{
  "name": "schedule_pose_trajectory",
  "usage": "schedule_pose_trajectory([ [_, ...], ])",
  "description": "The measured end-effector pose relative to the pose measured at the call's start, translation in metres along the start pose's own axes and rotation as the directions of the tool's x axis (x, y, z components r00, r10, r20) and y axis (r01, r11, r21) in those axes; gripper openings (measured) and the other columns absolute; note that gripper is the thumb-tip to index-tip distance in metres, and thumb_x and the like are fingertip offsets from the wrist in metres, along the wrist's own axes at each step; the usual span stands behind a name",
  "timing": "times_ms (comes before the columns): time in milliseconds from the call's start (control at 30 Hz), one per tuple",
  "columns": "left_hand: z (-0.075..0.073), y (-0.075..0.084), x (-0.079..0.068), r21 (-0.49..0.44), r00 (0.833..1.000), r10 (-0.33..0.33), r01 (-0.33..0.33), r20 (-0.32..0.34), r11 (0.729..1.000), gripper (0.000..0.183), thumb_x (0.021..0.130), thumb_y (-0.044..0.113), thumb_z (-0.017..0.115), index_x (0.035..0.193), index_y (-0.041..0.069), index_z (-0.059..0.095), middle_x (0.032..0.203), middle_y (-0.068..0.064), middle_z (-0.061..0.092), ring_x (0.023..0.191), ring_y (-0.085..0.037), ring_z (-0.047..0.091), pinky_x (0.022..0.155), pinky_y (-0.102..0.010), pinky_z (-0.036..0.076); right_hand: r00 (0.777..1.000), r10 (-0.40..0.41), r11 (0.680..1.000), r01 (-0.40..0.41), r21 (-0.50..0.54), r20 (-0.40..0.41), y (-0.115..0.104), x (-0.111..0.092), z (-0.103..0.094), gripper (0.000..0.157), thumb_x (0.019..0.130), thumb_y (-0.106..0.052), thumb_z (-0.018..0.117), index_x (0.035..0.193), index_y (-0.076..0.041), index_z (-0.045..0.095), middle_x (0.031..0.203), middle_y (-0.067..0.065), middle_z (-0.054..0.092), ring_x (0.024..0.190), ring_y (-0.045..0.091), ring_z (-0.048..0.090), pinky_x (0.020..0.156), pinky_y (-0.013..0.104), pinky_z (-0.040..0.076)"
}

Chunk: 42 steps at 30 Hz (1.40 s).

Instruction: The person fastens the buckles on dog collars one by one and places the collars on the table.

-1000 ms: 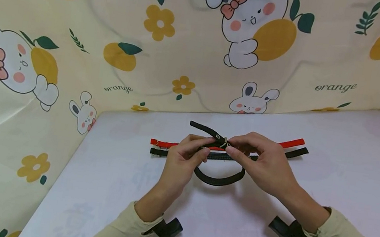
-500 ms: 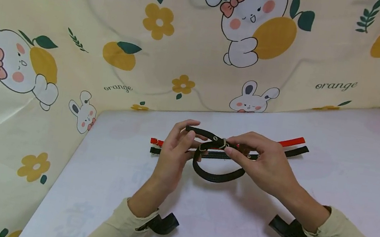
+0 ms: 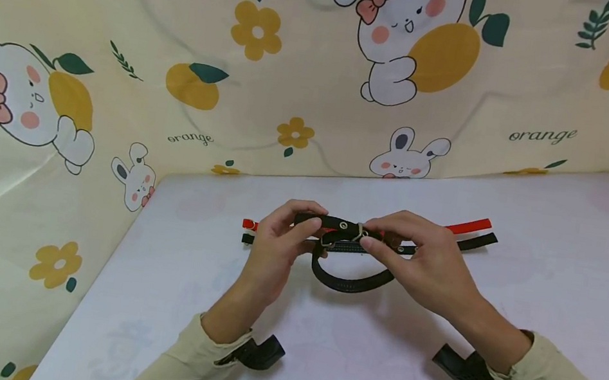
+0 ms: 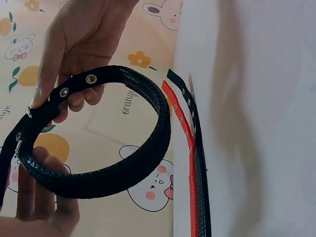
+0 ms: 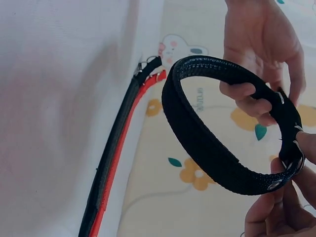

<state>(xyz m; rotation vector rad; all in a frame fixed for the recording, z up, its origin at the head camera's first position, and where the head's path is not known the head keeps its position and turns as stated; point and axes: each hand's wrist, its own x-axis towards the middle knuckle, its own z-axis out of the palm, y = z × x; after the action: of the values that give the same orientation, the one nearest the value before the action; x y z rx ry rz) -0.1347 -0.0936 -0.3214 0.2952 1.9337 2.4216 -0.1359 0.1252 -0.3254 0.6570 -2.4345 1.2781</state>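
Holding off white table (image 3: 350,365): black collar (image 3: 349,285) | left hand (image 3: 279,248) is pinching free end (image 3: 329,222), right hand (image 3: 430,253) is pinching beside buckle (image 3: 360,232) | red strap (image 3: 469,227), second black strap (image 3: 477,241) are lying beyond | risk: end backing out if right pinch is slackening, loop twisting if left is pulling skew

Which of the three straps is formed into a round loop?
The raised black strap with metal eyelets. The other black strap and the thin red strap lie stretched out, side by side, on the white table.
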Motion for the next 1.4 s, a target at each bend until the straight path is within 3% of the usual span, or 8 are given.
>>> schedule_pose_trajectory([
  [133, 0.0002, -0.0004, -0.0002, 0.021, 1.000, -0.012, 0.013, -0.007, 1.000, 0.016, 0.095, 0.002, 0.060, 0.109, -0.004, 0.064, 0.099, -0.002, 0.062, 0.084, -0.015, 0.061, 0.076, -0.027, 0.055, 1.000, -0.016, 1.000, 0.016, -0.008, -0.005, -0.0001, 0.0000, 0.0001, 0.019, 0.086, -0.021, 0.079, 0.104, -0.026, 0.076, 0.095, -0.015, 0.071, 0.077, 0.004, 0.057, 0.069, 0.018, 0.045],
  [267, 0.0001, -0.0007, -0.0004, 0.058, 1.000, -0.022, 0.022, -0.001, 0.998, 0.017, 0.093, 0.001, 0.063, 0.108, -0.007, 0.064, 0.096, -0.001, 0.064, 0.085, -0.014, 0.058, 0.076, -0.024, 0.052, 0.999, -0.033, 0.999, 0.033, -0.012, -0.003, 0.0008, 0.0001, 0.0005, 0.019, 0.086, -0.022, 0.079, 0.104, -0.026, 0.076, 0.095, -0.015, 0.070, 0.077, 0.003, 0.057, 0.068, 0.018, 0.045],
  [500, -0.0018, 0.0004, -0.0008, 0.122, 0.990, -0.089, 0.075, 0.113, 0.990, 0.025, 0.096, 0.006, 0.059, 0.117, -0.008, 0.062, 0.095, 0.005, 0.069, 0.084, -0.014, 0.060, 0.079, -0.025, 0.050, 0.997, -0.073, 0.997, 0.073, -0.013, 0.006, 0.0027, 0.0007, 0.0006, 0.020, 0.085, -0.019, 0.080, 0.103, -0.026, 0.076, 0.094, -0.015, 0.070, 0.077, 0.002, 0.056, 0.067, 0.017, 0.044],
  [733, -0.0018, -0.0007, -0.0002, 0.063, 0.987, -0.106, 0.099, 0.125, 0.993, 0.026, 0.094, 0.002, 0.061, 0.117, -0.011, 0.062, 0.095, 0.005, 0.071, 0.087, -0.012, 0.060, 0.079, -0.023, 0.050, 0.995, -0.100, 0.995, 0.100, -0.008, 0.020, 0.0035, 0.0007, -0.0009, 0.021, 0.085, -0.017, 0.080, 0.103, -0.026, 0.075, 0.094, -0.015, 0.069, 0.078, 0.002, 0.056, 0.068, 0.018, 0.045],
  [833, -0.0027, -0.0022, -0.0002, 0.023, 0.987, -0.112, 0.110, 0.112, 0.994, 0.023, 0.092, -0.001, 0.062, 0.114, -0.008, 0.067, 0.096, 0.004, 0.072, 0.090, -0.012, 0.061, 0.080, -0.023, 0.051, 0.995, -0.098, 0.995, 0.098, 0.003, 0.034, 0.0036, 0.0011, -0.0017, 0.022, 0.085, -0.017, 0.079, 0.105, -0.026, 0.075, 0.097, -0.015, 0.070, 0.083, 0.001, 0.058, 0.070, 0.018, 0.046],
  [1100, -0.0023, -0.0022, -0.0002, -0.067, 0.982, -0.164, 0.171, 0.099, 0.983, 0.027, 0.089, -0.002, 0.063, 0.091, 0.020, 0.078, 0.092, 0.005, 0.074, 0.095, -0.013, 0.063, 0.084, -0.023, 0.050, 0.992, -0.113, 0.993, 0.111, 0.027, 0.061, 0.0036, 0.0023, -0.0050, 0.024, 0.086, -0.015, 0.079, 0.106, -0.026, 0.075, 0.101, -0.014, 0.069, 0.094, 0.000, 0.061, 0.075, 0.020, 0.050],
  [1400, -0.0011, -0.0021, -0.0004, -0.077, 0.984, -0.156, 0.162, 0.085, 0.984, 0.028, 0.089, -0.004, 0.063, 0.089, 0.020, 0.078, 0.090, 0.005, 0.073, 0.090, -0.012, 0.061, 0.081, -0.022, 0.049, 0.991, -0.119, 0.993, 0.120, -0.017, 0.062, 0.0021, 0.0030, -0.0059, 0.027, 0.086, -0.017, 0.078, 0.110, -0.027, 0.074, 0.104, -0.015, 0.069, 0.097, 0.000, 0.061, 0.077, 0.019, 0.050],
])
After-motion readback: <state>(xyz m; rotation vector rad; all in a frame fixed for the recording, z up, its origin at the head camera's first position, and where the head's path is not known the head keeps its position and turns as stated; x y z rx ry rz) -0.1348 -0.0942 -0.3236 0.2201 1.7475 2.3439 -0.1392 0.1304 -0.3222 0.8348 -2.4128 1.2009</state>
